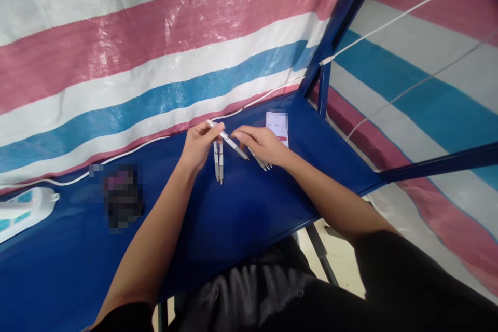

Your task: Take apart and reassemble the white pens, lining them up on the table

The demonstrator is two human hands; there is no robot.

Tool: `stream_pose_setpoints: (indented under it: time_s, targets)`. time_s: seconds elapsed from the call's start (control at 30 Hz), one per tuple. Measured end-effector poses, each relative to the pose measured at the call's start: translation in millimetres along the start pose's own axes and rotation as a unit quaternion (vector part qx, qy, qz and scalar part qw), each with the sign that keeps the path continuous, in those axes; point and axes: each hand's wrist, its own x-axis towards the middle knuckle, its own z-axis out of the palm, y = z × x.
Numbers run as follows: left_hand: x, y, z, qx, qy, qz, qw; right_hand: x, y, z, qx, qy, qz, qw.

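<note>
Saw striped sheeting point(155, 21) behind and to the R, w/ blue table point(241, 228) below it and blue frame point(338, 28) at the table's R end. Found white device point(39, 207) at far L of table, plus dark item point(123, 202) a bit nearer the work (pixelated, so couldn't tell what), both well apart from the pens.

Had L hand point(198, 145) clamped on a pen point(239, 151), pinched near its upper end between thumb and fingers, tip slanting down to the R. Had R hand point(264, 142) just beside it, digits bent in toward the pen's shaft; couldn't tell whether touching it, nor whether closed on anything. Noticed lit phone point(276, 118) on table just beyond R wrist.

Saw approx. 3 pen tips poking out from beneath R palm, i.e. more pens point(258, 160); couldn't tell if gripped or merely lying there. Saw also two pens point(221, 163) on table just below L hand, side by side, tips toward near edge.

Judged progress approx. midway: seemed to have 2 set out as a pair, 1 in hand, remainder under R palm left to handle. Couldn't get exact count, nor confirm which group counted as done.
</note>
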Motion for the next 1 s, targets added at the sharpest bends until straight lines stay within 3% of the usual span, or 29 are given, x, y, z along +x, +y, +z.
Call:
stream_pose_setpoints:
  time_s: [0.1, 0.27, 0.43, 0.63, 0.83, 1.0]
  targets:
    - [-7, -6, 16.4, 0.039, -0.005, -0.034, 0.999, 1, 5, -9, -0.048, 0.016, -0.059, 0.997]
    - [-12, -16, 31.8, 0.067, 0.021, -0.02, 0.997, 1, 13, -5, -0.044, -0.014, -0.057, 0.997]
    - [-8, -22, 12.4, 0.231, 0.046, 0.067, 0.97, 3, 15, -5, -0.005, 0.016, -0.019, 1.0]
    - [-4, -40, -14.0, 0.363, 0.054, 0.107, 0.924, 2, 13, -5, 0.03, -0.019, 0.043, 0.998]
    - [-4, -48, -15.6, 0.458, 0.032, 0.135, 0.878, 3, 19, -3, -0.016, -0.02, 0.024, 0.999]
    - [-6, -47, -12.5, 0.499, 0.02, 0.131, 0.857, 5, 22, -6, -0.036, 0.011, 0.028, 0.999]
